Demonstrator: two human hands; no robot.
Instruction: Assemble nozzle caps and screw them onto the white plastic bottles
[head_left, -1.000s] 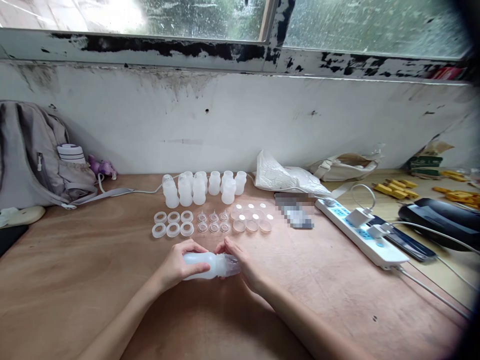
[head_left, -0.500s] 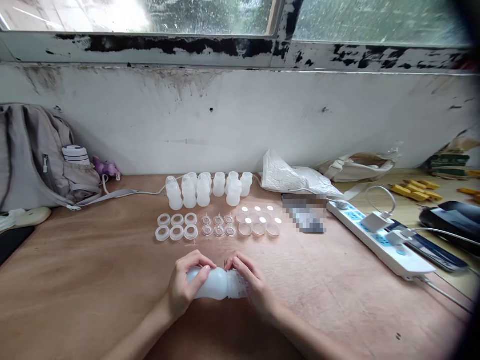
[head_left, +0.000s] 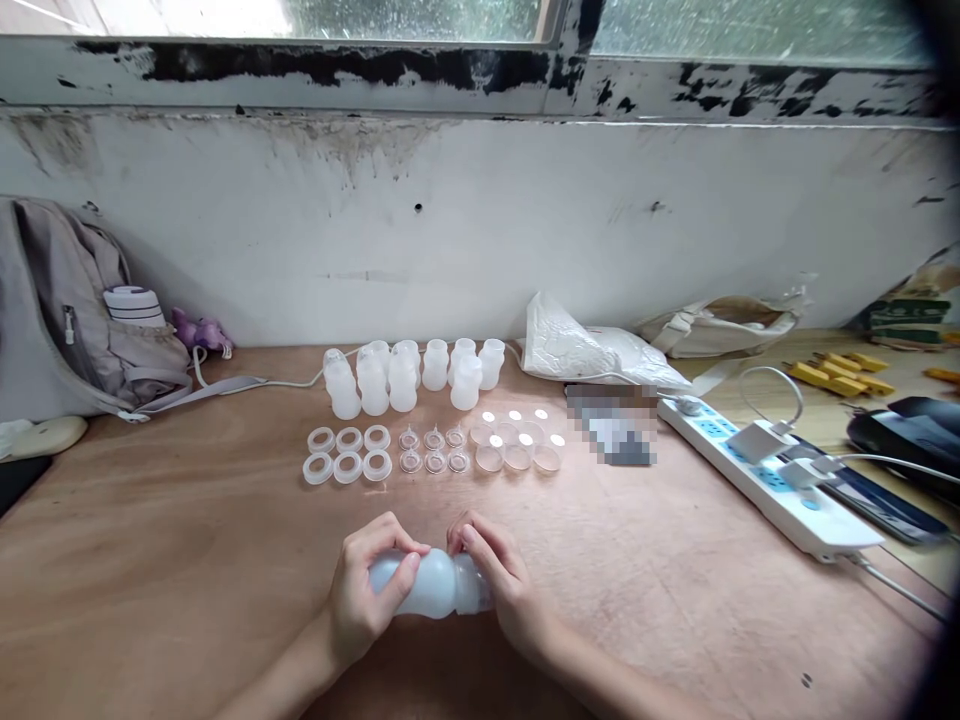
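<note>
A translucent, waisted baby bottle (head_left: 431, 584) lies on its side between my hands, just above the near part of the table. My left hand (head_left: 367, 580) is wrapped round its base end. My right hand (head_left: 499, 575) closes over the clear cap (head_left: 471, 586) at the other end, hiding part of it. Beyond my hands lie white collar rings (head_left: 347, 467), clear teats (head_left: 434, 461) and clear round caps (head_left: 517, 456), each in two rows. Several frosted bottles (head_left: 403, 384) stand behind them.
A grey backpack (head_left: 67, 300) sits at the left. White plastic packaging (head_left: 592, 350) lies by the wall. To the right are a power strip (head_left: 772, 490) with plugged-in chargers, a dark phone (head_left: 874, 500) and yellow pieces (head_left: 840, 375). A blurred-out item (head_left: 611, 425) lies nearer the middle.
My view has tilted down slightly. Both hands still hold the bottle, which sits slightly lower in view; my right hand has shifted a little around the cap end.
</note>
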